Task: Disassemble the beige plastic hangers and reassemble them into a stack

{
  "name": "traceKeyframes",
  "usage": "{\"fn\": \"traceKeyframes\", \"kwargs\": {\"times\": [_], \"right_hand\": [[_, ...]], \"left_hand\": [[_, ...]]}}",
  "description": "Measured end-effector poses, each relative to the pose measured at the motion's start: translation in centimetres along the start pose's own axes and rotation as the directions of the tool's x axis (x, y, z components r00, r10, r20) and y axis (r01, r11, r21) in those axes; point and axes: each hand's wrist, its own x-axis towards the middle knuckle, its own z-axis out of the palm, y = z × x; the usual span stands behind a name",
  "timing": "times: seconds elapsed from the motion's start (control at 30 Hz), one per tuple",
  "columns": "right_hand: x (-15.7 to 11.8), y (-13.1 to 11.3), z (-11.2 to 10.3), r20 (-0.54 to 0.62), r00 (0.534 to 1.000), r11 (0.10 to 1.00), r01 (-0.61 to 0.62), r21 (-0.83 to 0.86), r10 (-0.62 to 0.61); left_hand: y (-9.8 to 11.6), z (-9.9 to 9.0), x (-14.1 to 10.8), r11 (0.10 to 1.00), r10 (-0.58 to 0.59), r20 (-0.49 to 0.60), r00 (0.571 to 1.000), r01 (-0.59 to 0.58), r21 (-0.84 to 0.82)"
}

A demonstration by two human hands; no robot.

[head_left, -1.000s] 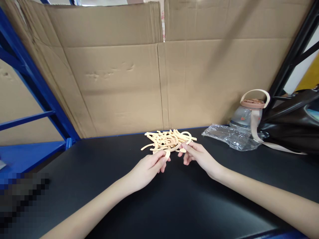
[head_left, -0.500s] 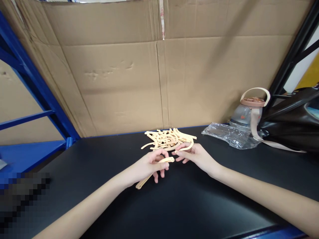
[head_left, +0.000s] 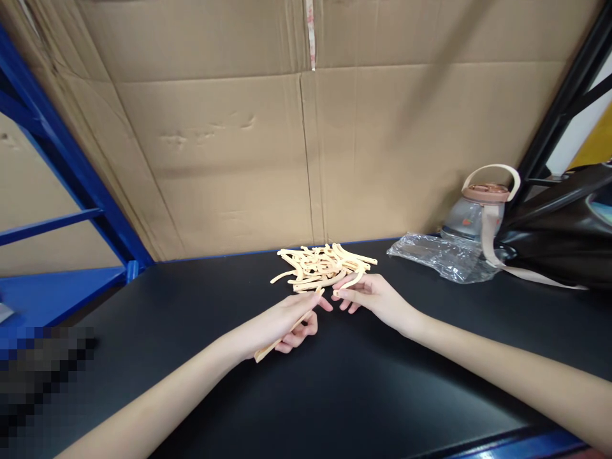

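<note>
Both hands' fingers are clamped: left hand (head_left: 294,319) on a slim, pale-yellow strip (head_left: 267,350), right hand (head_left: 370,298) on a curved, pale-yellow strip (head_left: 356,279), near a tangled, pale-yellow pile (head_left: 313,266). Clear, pink-lidded bottle (head_left: 465,218): contents indistinct.

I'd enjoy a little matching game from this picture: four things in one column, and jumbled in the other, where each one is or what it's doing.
Things
1. Left hand
2. Right hand
3. Pile
4. Bottle

Places and states
A. Stands at the right of the picture, its brown lid on
B. Holds a curved piece at the fingertips
C. Lies on the black table, just before the cardboard
D. Holds a long piece, one end sticking out near the wrist

Pairs: 1-D, 2-B, 3-C, 4-A
</note>
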Motion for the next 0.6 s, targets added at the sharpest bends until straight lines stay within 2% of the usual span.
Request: {"fn": "traceKeyframes", "kwargs": {"times": [0.1, 0.27, 0.6], "right_hand": [[-0.2, -0.2, 0.0, -0.029, 0.999, 1.0, 0.019, -0.001, -0.019], [-0.5, -0.8, 0.3, -0.031, 0.998, 0.997, 0.055, -0.058, -0.057], [-0.9, -1.1, 0.6, -0.025, 0.989, 0.98, 0.142, -0.139, -0.147]], "left_hand": [[-0.1, 0.0, 0.2, 0.999, -0.006, 0.022, 1.0, 0.007, -0.033], [-0.2, 0.0, 0.2, 0.998, 0.065, 0.066, 0.996, -0.066, 0.016], [-0.2, 0.4, -0.2, 0.998, 0.04, 0.149, 0.988, -0.046, 0.036]]}}
